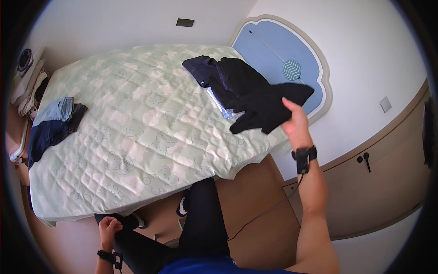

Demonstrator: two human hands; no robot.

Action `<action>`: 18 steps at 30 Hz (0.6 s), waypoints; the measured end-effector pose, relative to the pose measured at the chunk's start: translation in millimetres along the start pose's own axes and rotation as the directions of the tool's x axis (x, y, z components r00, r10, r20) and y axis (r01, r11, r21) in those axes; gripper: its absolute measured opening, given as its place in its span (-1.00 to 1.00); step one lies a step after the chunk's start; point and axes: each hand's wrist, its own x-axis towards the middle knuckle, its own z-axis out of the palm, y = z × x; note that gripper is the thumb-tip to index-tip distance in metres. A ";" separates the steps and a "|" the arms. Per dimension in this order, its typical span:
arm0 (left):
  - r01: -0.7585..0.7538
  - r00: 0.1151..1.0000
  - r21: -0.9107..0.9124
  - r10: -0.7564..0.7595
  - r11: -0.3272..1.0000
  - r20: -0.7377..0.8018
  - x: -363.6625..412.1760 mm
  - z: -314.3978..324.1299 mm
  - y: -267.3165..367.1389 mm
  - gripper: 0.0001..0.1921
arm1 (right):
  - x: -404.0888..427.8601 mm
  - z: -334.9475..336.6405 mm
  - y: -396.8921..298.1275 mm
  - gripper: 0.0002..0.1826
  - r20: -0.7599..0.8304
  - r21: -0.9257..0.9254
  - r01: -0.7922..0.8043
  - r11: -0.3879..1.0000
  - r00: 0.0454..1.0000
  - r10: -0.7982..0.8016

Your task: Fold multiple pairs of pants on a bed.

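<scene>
My right hand [295,118] grips a black garment [270,102] near the headboard end of the bed. The cloth hangs over the mattress edge and overlaps a pile of dark folded clothes [202,70]. A white and blue item [219,102] shows from under that pile. My left hand [110,224] rests by my left knee, its fingers curled, with nothing visible in it. Both wrists wear black straps with small devices.
The bed [137,137] has a pale green bear-patterned quilted cover. Folded jeans and dark clothes [54,126] lie at its left end. A blue headboard [273,44] stands at the right. A cable [253,221] runs from my right wrist down past my leg. A wooden door [376,181] is at right.
</scene>
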 end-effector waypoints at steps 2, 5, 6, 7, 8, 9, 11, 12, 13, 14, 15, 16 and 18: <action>-0.038 0.999 -0.023 0.037 0.999 -0.021 -1.4 -2.8 -4.5 -0.86 | 52.7 27.9 -36.7 -0.65 0.084 0.037 0.071 0.997 0.994 -0.074; -0.039 0.998 -0.012 0.038 0.999 -0.040 1.7 -6.1 -14.9 -0.87 | 133.4 57.8 -77.5 -0.64 0.095 0.122 0.146 0.982 0.983 -0.158; -0.036 0.998 0.006 0.037 0.999 -0.057 0.9 -6.9 -15.8 -0.88 | 153.9 60.3 -76.7 -0.63 0.089 0.160 0.162 0.974 0.980 -0.177; -0.035 0.997 0.024 0.037 0.999 -0.070 1.5 -5.8 -15.9 -0.89 | 173.9 58.5 -76.8 -0.63 0.080 0.197 0.181 0.964 0.977 -0.200; -0.038 0.996 0.030 0.041 0.999 -0.085 -1.2 -8.0 -20.9 -0.89 | 200.0 46.5 -69.5 -0.63 0.094 0.255 0.158 0.954 0.978 -0.187; -0.040 0.994 0.036 0.043 0.999 -0.099 -0.8 -7.9 -19.8 -0.89 | 227.5 31.2 -53.3 -0.63 0.099 0.309 0.137 0.941 0.980 -0.175; 0.002 0.998 0.046 0.000 0.999 -0.060 -29.6 -2.0 9.1 -0.76 | 267.0 4.2 2.3 -0.60 0.127 0.350 -0.019 0.937 0.992 -0.027; 0.007 0.997 0.052 -0.003 0.999 -0.077 -25.6 0.0 8.5 -0.76 | 292.0 -24.2 27.1 -0.63 -0.003 0.281 -0.029 0.959 0.999 0.031; 0.018 0.997 0.057 -0.014 0.998 -0.081 -17.7 3.6 9.1 -0.76 | 316.4 -64.3 50.2 -0.66 -0.148 0.204 -0.045 0.978 0.986 0.076; 0.017 0.999 0.066 -0.015 0.998 -0.038 0.5 14.8 12.2 -0.76 | 338.7 -122.4 63.8 -0.69 -0.260 0.079 -0.005 0.997 0.965 0.025; 0.028 0.999 0.061 -0.027 0.998 -0.018 13.4 25.7 13.7 -0.76 | 352.0 -162.9 73.4 -0.72 -0.357 -0.048 0.007 0.999 0.934 -0.024; 0.047 0.998 0.062 -0.044 0.997 -0.049 7.5 25.5 17.7 -0.75 | 354.1 -165.3 93.8 -0.72 -0.358 -0.036 -0.018 0.999 0.934 0.004; 0.069 0.996 0.087 -0.063 0.994 -0.069 1.5 24.4 24.5 -0.74 | 348.4 -167.0 123.7 -0.53 -0.478 -0.111 -0.001 0.994 0.877 -0.053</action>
